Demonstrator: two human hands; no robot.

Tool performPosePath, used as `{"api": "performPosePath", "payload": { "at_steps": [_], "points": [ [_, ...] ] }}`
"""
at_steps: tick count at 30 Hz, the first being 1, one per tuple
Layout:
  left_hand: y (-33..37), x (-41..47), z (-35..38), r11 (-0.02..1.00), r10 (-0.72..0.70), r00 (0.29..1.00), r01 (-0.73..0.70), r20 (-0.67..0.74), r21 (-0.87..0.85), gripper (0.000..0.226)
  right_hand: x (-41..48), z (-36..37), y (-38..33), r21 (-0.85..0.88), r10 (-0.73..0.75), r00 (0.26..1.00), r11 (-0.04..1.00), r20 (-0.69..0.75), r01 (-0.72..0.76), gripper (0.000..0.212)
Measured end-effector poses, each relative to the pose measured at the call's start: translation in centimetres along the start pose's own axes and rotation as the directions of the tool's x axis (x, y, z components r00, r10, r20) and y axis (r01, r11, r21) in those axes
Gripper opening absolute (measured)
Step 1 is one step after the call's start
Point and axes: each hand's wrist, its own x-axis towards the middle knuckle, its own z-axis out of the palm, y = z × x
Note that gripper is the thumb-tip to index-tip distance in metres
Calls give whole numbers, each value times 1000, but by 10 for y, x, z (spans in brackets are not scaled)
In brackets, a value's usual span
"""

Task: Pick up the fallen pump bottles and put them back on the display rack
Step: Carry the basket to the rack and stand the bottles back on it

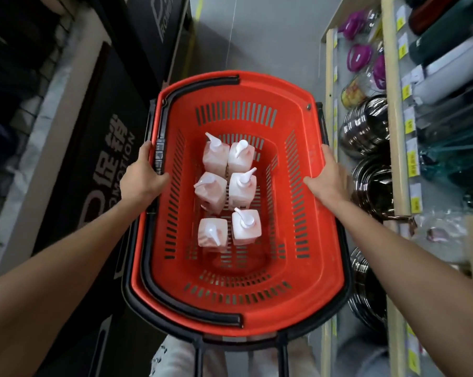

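Note:
A red shopping basket point(306, 281) with black handles fills the middle of the head view. Several pink pump bottles point(213, 193) with white pump heads stand upright on its floor in two rows. My left hand point(144, 176) grips the basket's left rim, fingers curled over the edge beside the black handle hinge. My right hand point(329, 178) grips the right rim, thumb inside and fingers outside. Both forearms reach in from the bottom corners.
A wooden shelf rack point(393, 110) on the right carries steel pots point(366, 126), purple-lidded containers point(360, 54) and yellow price tags. Black promotion boards point(105, 164) line the left. Grey floor point(270, 36) runs ahead. A black frame point(284, 355) shows below the basket.

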Motion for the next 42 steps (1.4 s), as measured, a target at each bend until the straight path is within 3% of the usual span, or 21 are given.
{"api": "performPosePath", "payload": {
  "at_steps": [21, 31, 42],
  "points": [
    [-190, -261, 44, 994, -110, 990, 111, 87, -8, 82, -260, 89, 108, -77, -59, 996, 995, 73, 65, 72],
    [-274, -338, 51, 999, -52, 988, 53, 147, -5, 80, -383, 138, 145, -94, 25, 997, 995, 66, -19, 75],
    [-346, -410, 91, 999, -54, 989, 54, 141, 4, 82, -460, 193, 202, -55, 16, 997, 998, 71, -12, 74]
  ]
}}
